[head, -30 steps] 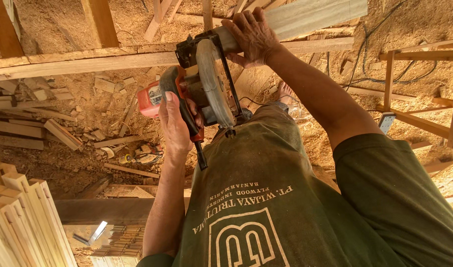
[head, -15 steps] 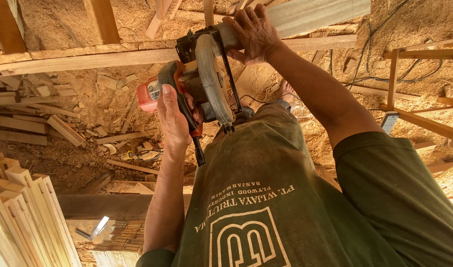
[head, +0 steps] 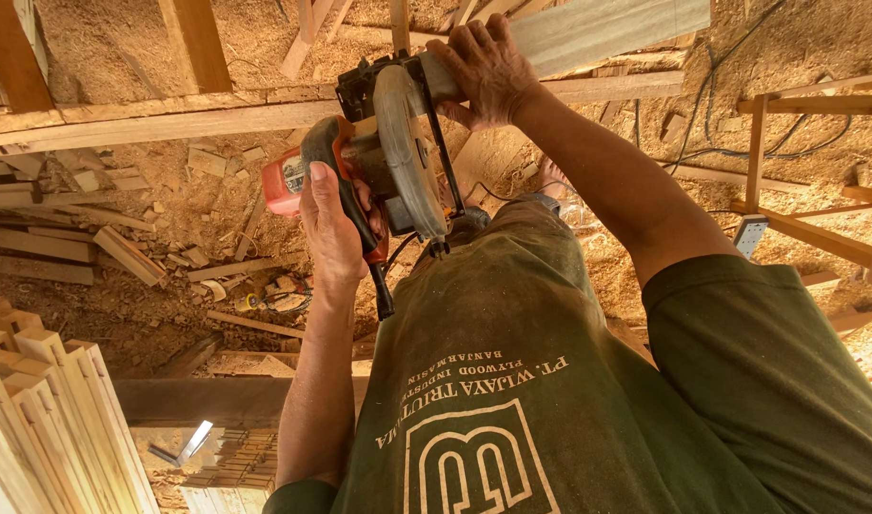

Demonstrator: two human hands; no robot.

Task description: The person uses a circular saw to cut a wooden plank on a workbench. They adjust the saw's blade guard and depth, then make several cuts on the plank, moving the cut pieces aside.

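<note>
**Figure.** The left hand (head: pixel 333 221) is clamping around the rear handle of the orange-and-black circular saw with the grey blade guard (head: pixel 398 162). The right hand (head: pixel 484 69) is lying with fingers spread over the near end of the pale, flat wooden plank (head: pixel 607 24), just beside the saw's base; whether it is gripping anything cannot be told.

The saw is sitting at the plank's end, above the long timber rail (head: pixel 169 119).

**Risks.**
- The right hand's fingers are resting close to the blade line, so a kick or slip may be bringing them into it.
- The black power cord (head: pixel 384 290) is hanging near the knee and may be snagging.

**Room.** The stacked pale wooden slats (head: pixel 46 419) are crowding the left side and the wooden frame (head: pixel 807 105) the right. Open room is lying ahead, along the plank.
</note>
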